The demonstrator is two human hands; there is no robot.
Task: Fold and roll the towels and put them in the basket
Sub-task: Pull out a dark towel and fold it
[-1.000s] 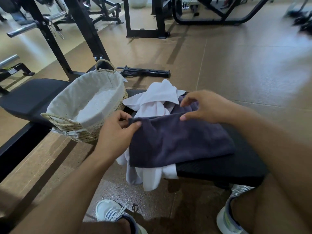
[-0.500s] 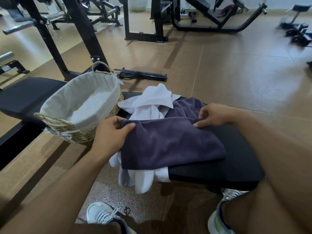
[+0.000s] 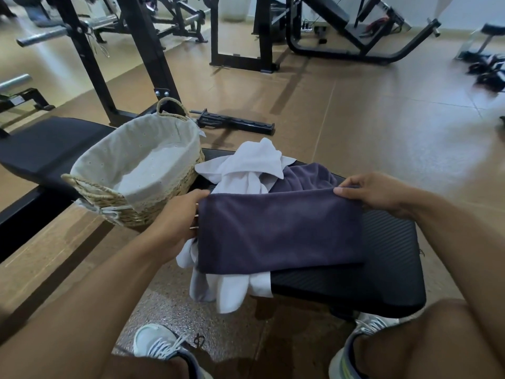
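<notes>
A dark purple towel (image 3: 276, 231) lies folded across the black padded bench (image 3: 382, 269). My left hand (image 3: 177, 217) grips its left edge and my right hand (image 3: 374, 191) pinches its upper right corner, stretching the top fold flat. Under it lies a crumpled white towel (image 3: 254, 162), which hangs off the bench front. The woven basket (image 3: 114, 195) with a pale cloth lining stands to the left on the bench, with nothing in it.
Black gym machine frames (image 3: 153, 64) and a barbell (image 3: 54, 34) stand behind the basket. A black bar attachment (image 3: 235, 123) lies on the brown floor beyond. My two sneakers (image 3: 161, 346) are below the bench.
My right hand has slid rightward along the purple towel's top edge, spreading the fold wider. My left hand has closed around the left edge. The view has tilted up a little.
</notes>
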